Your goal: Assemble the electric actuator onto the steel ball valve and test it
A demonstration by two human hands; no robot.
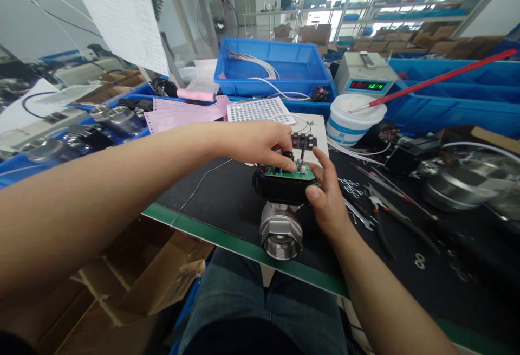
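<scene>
Rested left hand [257, 141] on board [286, 176]; could not tell its grip. Held right hand [331, 203] by housing [280, 191], thumb and fingers apart.

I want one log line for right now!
left hand: at green circuit board | right hand: beside black housing | steel fitting: under housing | pliers: on tabletop

1. Blue plastic bin [239, 88] holding white cables [262, 65].
2. Bench power supply [363, 69], display lit, behind a white tub [343, 130].
3. Red rod [447, 76] slanting above the tub.
4. Fan [220, 24] in the background.
</scene>
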